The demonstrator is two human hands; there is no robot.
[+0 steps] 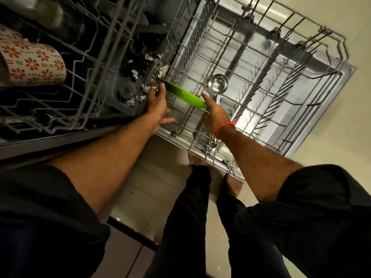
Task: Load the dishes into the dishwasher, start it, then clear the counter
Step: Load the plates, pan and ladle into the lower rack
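Note:
A green plate (183, 94) stands on edge among the tines at the near left of the pulled-out lower rack (339, 43). My left hand (157, 105) holds the plate's left end, with one finger up along the rim and the lower fingers spread. At the plate's right end my right hand (215, 115) grips it, forefinger stretched along the edge. A steel ladle (217, 83) lies in the rack just right of the plate, its handle running down behind my right hand.
The upper rack (84, 101) juts out at the left and holds a floral mug (34, 63). The lower rack rests over the open dishwasher door (313, 125). Scraps of debris (136, 74) lie inside the tub. My legs and bare feet (195, 160) are below the door.

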